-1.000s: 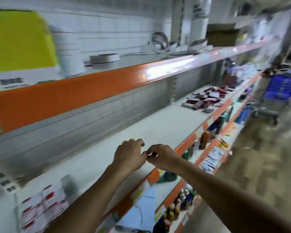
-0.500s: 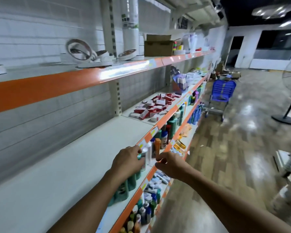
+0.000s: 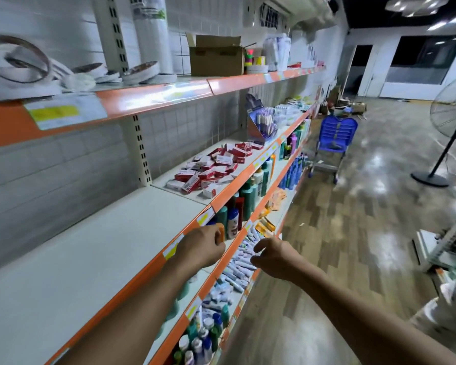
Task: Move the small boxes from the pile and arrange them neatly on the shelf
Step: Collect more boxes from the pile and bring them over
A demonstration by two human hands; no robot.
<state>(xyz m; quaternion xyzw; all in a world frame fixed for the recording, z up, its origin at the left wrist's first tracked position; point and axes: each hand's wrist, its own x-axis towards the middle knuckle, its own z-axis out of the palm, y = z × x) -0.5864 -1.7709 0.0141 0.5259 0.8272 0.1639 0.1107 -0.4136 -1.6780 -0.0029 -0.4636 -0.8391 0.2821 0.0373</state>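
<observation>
A pile of small red-and-white boxes [image 3: 213,167] lies loosely on the white middle shelf [image 3: 95,246], further along to the right of where I stand. My left hand [image 3: 202,247] hovers over the shelf's orange front edge with fingers loosely curled and nothing in it. My right hand [image 3: 273,256] hangs just right of it, out past the shelf edge, fingers also loosely curled and holding nothing. Both hands are well short of the pile.
Lower shelves hold bottles [image 3: 244,198] and tubes [image 3: 237,270]. The top shelf carries tape rolls [image 3: 140,72] and a cardboard box [image 3: 216,56]. A blue trolley [image 3: 336,138] stands in the aisle, a standing fan [image 3: 450,127] at right. The wood floor [image 3: 340,246] is open.
My view has swung right along the shelf, bringing the box pile closer and larger. My hands have drifted apart from touching fingertips and now sit over the shelf edge.
</observation>
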